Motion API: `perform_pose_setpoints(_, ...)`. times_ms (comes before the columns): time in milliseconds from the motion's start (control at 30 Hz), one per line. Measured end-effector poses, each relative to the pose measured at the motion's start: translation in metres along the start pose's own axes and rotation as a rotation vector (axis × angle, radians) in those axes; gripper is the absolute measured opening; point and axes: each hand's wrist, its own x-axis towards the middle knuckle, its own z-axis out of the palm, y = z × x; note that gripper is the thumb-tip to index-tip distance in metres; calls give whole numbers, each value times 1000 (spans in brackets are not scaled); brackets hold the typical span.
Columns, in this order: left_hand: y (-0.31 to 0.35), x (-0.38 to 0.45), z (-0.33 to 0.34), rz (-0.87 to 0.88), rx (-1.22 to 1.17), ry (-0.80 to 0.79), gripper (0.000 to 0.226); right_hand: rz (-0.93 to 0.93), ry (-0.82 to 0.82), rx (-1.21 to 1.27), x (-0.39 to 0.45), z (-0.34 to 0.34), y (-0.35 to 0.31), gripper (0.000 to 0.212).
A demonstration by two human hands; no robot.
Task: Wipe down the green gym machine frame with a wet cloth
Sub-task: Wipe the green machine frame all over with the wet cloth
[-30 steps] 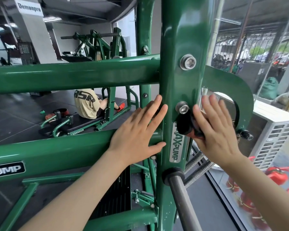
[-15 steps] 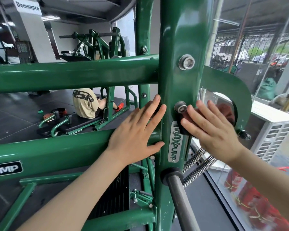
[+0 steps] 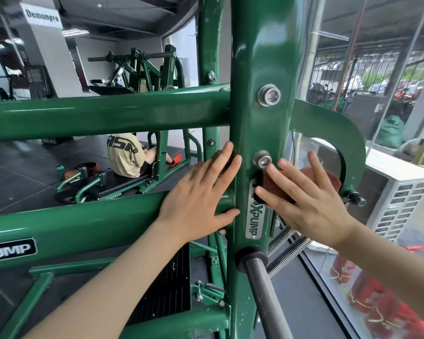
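Observation:
The green machine frame fills the view: a thick upright post (image 3: pixel 262 57) with two bolts and a silver name plate, crossed by two horizontal tubes (image 3: pixel 108 113). My right hand (image 3: pixel 306 201) lies flat with straight fingers on a reddish-brown cloth (image 3: pixel 328 178), pressing it against the right side of the post just below the lower bolt (image 3: pixel 262 159). My left hand (image 3: pixel 201 196) rests flat, fingers spread, on the post's left edge where the lower tube joins.
A grey bar (image 3: pixel 264 294) juts from the post toward me. Two coil springs (image 3: pixel 287 248) sit behind it. A glass wall (image 3: pixel 377 69) stands at right, with red extinguishers (image 3: pixel 377 304) below. A person (image 3: pixel 125 155) sits at another green machine behind.
My right hand slid the cloth leftward and slightly up across the post, uncovering more of the cloth's right part. My left hand stayed in place.

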Motion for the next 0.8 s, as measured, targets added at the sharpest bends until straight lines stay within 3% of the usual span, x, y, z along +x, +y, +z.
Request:
perform_pose_setpoints(200,-1,0,0,3,-19,-25,111,-45,-44,108,-5,6,1,82)
perform_pose_setpoints(367,0,0,0,6,-4,-25,111,-130,-59,183,-4,-4,-2,48)
perform_pose_setpoints(500,-1,0,1,6,-3,-26,111,-209,-11,191,18,-13,4,39)
perform_pose_setpoints(633,-1,0,1,6,-21,-39,111,-124,48,192,18,-5,-3,41)
perform_pose_setpoints(800,-1,0,1,9,-28,-51,111,-153,-90,141,-2,-1,-18,60)
